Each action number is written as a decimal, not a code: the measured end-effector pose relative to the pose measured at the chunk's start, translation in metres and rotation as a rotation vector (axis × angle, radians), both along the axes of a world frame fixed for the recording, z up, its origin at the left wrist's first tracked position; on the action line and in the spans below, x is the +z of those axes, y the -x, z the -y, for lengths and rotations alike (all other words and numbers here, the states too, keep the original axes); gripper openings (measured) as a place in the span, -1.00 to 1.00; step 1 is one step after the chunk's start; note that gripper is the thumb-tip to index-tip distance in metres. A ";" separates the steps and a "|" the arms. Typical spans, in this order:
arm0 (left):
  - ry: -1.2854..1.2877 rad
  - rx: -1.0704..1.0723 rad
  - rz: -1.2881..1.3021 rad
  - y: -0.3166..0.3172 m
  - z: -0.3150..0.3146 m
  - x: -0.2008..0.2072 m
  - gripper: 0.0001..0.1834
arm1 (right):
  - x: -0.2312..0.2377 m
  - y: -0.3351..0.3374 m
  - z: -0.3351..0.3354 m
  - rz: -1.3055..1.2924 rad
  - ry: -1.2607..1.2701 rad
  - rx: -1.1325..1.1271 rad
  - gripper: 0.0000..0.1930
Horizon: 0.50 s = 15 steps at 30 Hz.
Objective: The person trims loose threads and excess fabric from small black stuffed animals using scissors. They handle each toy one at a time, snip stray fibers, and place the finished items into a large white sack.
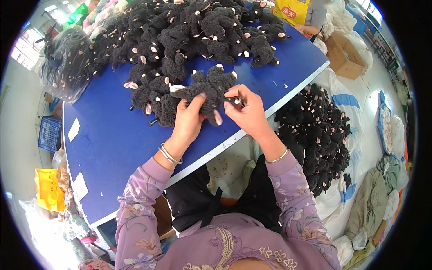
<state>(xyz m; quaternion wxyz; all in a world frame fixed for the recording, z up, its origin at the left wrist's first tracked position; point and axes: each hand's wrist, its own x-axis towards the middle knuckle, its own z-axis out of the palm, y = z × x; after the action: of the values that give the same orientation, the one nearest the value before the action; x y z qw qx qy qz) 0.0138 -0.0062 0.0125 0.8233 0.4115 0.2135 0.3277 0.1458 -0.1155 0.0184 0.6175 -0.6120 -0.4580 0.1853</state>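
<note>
A fluffy black plush toy point(209, 96) with pale pink ears is held over the blue table, just in front of a heap of similar toys. My left hand point(189, 118) grips its body, with the thumb pressed on top. At the toy's right side, my right hand point(248, 110) has its fingers pinched together around a small dark thing whose kind I cannot make out. The fingers cover most of it. Several more black plush toys point(157, 103) lie on the table just to the left of the held one.
A big heap of black plush toys point(180, 33) covers the far part of the blue table point(117, 148). More fill a pile point(315, 135) below the table's right edge. A stuffed clear bag point(67, 67) stands at the left; a co-worker in a yellow apron point(291, 11) is at the far right.
</note>
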 end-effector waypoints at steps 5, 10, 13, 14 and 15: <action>0.065 0.030 0.089 -0.002 -0.005 -0.017 -0.71 | 0.000 -0.012 0.003 -0.103 0.032 0.071 -0.85; 0.034 -0.178 0.119 0.005 -0.015 -0.025 -0.64 | 0.002 -0.010 0.001 -0.113 0.087 0.073 -0.86; 0.035 -0.076 0.105 -0.001 -0.008 -0.020 -0.62 | 0.008 -0.011 0.002 -0.100 0.112 0.064 -0.85; 0.025 -0.022 0.093 -0.003 -0.005 -0.016 -0.62 | 0.008 -0.012 0.002 -0.134 0.103 0.056 -0.85; 0.012 -0.052 0.091 -0.002 -0.004 -0.013 -0.59 | 0.007 -0.015 0.000 -0.167 0.092 0.044 -0.86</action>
<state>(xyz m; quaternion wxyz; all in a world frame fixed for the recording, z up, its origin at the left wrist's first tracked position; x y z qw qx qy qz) 0.0160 -0.0023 -0.0008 0.8427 0.3968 0.1668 0.3233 0.1603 -0.1160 0.0254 0.6206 -0.6118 -0.4093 0.2702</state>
